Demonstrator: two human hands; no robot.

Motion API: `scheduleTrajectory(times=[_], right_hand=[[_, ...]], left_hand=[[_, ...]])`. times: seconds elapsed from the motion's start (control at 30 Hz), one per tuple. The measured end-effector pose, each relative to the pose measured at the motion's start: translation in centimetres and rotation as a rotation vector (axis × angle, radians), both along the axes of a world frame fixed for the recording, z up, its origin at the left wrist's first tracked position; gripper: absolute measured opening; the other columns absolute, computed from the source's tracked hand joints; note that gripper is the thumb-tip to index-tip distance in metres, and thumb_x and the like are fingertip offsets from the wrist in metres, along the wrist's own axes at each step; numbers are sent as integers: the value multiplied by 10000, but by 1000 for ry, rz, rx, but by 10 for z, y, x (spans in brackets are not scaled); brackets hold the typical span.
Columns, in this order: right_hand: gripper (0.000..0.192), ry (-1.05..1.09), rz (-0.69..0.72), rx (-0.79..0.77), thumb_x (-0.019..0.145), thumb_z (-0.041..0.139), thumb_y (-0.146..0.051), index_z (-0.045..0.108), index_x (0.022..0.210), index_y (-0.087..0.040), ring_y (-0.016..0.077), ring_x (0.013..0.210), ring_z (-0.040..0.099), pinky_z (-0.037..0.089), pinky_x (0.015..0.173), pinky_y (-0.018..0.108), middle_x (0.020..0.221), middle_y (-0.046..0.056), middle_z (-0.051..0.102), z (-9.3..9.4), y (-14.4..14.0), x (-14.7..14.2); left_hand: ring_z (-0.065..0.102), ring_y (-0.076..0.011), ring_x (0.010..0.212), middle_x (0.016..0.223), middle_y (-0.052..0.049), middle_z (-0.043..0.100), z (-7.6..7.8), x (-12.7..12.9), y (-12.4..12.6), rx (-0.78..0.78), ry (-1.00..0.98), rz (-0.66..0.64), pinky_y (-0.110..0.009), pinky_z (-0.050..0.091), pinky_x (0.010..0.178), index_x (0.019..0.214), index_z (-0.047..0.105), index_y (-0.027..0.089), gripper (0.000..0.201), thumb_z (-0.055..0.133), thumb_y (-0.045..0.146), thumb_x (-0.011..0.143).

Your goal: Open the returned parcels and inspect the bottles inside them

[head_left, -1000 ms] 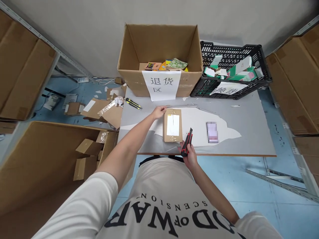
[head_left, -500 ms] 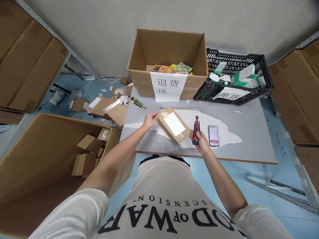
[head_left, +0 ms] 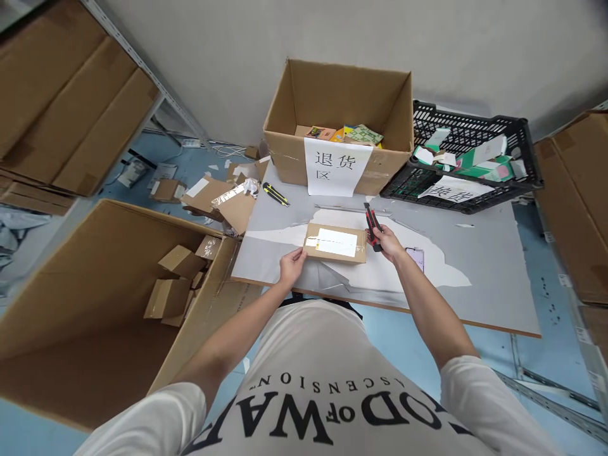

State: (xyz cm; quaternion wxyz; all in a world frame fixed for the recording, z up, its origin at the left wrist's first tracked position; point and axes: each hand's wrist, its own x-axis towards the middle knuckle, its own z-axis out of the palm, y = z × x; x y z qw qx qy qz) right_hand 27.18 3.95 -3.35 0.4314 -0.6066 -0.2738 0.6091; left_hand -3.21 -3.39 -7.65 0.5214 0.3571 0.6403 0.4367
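Observation:
A small taped cardboard box [head_left: 335, 242] with a white label on top is over the white paper in the middle of the table. My left hand [head_left: 292, 265] pinches its left end between thumb and fingers. In my right hand [head_left: 388, 243] is a red and black utility knife [head_left: 373, 227], its tip pointing away from me. The fingers of that hand are close to the box's right end; whether they touch it I cannot tell. Partly behind my right wrist lies a phone [head_left: 416, 257].
A large carton [head_left: 332, 177] with a paper sign and a black crate [head_left: 475, 190] of green-and-white boxes line the table's back. A yellow-black utility knife [head_left: 275, 194] lies on the left. Below left stands a big carton [head_left: 118, 253] holding small boxes, near torn cardboard [head_left: 237, 209].
The small box has turned so its long side runs left to right. My left hand has come nearer the table's front edge; my right hand and the knife have moved farther back. The view has shifted left.

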Motion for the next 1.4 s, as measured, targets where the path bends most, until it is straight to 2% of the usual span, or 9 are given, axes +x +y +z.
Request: scheduleTrajectory(times=[0.13, 0.23, 0.33, 0.43, 0.57, 0.73, 0.9, 1.1, 1.4], right_hand=[[315, -67, 55, 77, 727, 698, -413, 517, 894, -217, 100, 635, 579, 501, 603, 244, 841, -4, 647, -9, 0, 0], [361, -68, 50, 113, 712, 693, -457, 517, 918, -220, 109, 632, 568, 480, 586, 248, 806, -8, 632, -14, -4, 1], [387, -58, 49, 132, 704, 692, -480, 523, 937, -222, 112, 641, 564, 473, 586, 252, 823, -3, 630, -19, -8, 1], [405, -38, 48, 155, 709, 685, -506, 528, 956, -227, 116, 677, 576, 481, 613, 259, 890, 11, 638, -21, -13, 1], [432, -72, 34, 176, 736, 656, -539, 518, 1017, -242, 141, 761, 612, 499, 663, 283, 1004, 39, 646, -20, -35, 9], [466, -125, -7, 148, 759, 637, -544, 496, 1087, -246, 142, 750, 634, 517, 677, 305, 1102, 67, 626, -18, -91, 22], [537, -168, 36, 67, 750, 614, -589, 487, 1123, -224, 102, 512, 543, 438, 432, 244, 897, 37, 639, -22, -135, 22], [570, -152, 61, 35, 745, 609, -596, 498, 1156, -216, 81, 438, 492, 393, 367, 230, 833, 19, 630, -21, -142, 17], [616, -220, 180, -16, 759, 591, -590, 503, 1223, -194, 81, 378, 456, 331, 328, 218, 683, -25, 582, -15, -132, 34]], left_hand=[[652, -257, 1040, 1121, -149, 679, 3, -6, 8, 16, 69, -71, -407, 493, 971, 1081, 662, 95, 415, 688, 331, 740], [602, -249, 1130, 1236, -128, 622, 13, -7, 18, 95, 295, -200, -414, 460, 1012, 1220, 583, 142, 469, 632, 277, 774], [371, -274, 1353, 1466, -131, 388, 31, -1, 34, 287, 634, -475, -442, 338, 1105, 1372, 431, 169, 613, 591, 303, 796], [98, -355, 1435, 1550, -192, 140, 50, 14, 55, 447, 910, -834, -534, 170, 1139, 1451, 270, 116, 945, 676, 510, 695], [33, -429, 1418, 1543, -236, 109, 59, 33, 78, 467, 1147, -1109, -621, 7, 1103, 1482, 154, 100, 1300, 722, 704, 481], [245, -411, 1346, 1446, -238, 320, 52, 37, 84, 454, 1153, -1108, -631, -29, 1089, 1475, 176, 108, 1279, 695, 728, 483], [331, -393, 1273, 1353, -229, 398, 48, 36, 75, 498, 1136, -1049, -602, 4, 1106, 1454, 234, 107, 1267, 709, 724, 455], [340, -387, 1265, 1345, -206, 401, 44, 36, 69, 518, 1121, -1008, -570, -4, 1121, 1442, 260, 130, 1259, 728, 715, 430], [349, -394, 1251, 1333, -197, 409, 45, 35, 71, 514, 1077, -994, -555, 34, 1119, 1426, 300, 145, 1210, 765, 653, 430]])
